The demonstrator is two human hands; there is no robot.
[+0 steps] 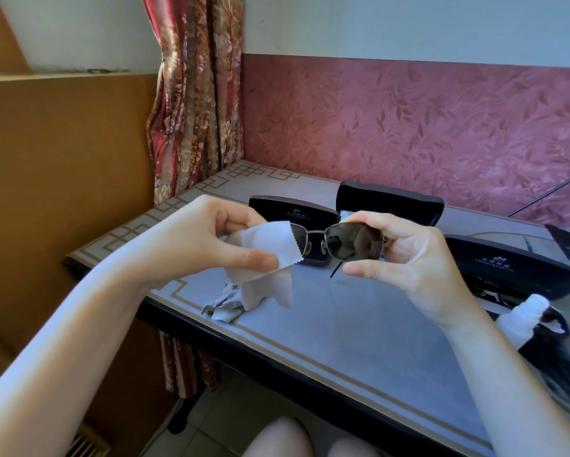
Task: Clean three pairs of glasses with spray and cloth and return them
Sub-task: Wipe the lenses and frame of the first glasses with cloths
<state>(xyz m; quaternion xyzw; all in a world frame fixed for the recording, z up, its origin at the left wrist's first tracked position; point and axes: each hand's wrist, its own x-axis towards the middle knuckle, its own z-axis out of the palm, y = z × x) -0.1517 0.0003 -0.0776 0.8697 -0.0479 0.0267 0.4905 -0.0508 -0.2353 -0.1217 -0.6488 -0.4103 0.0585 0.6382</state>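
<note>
I hold a pair of thin metal-framed glasses (349, 240) with dark lenses above the table. My right hand (409, 258) grips the frame at its right lens, fingers over the top and thumb underneath. My left hand (211, 239) pinches a white cleaning cloth (267, 249) around the left lens; the cloth hangs down toward the table. A second, crumpled grey cloth (224, 306) lies on the table below. Three open black glasses cases stand behind: one at the left (293, 211), one in the middle (389, 199), one at the right (514, 262).
The table (359, 328) has a grey glass top with a gold border and dark edge. A white and black object (534, 319) lies at the right edge near the right case. A floral curtain (194, 94) hangs at the back left, beside a wooden panel.
</note>
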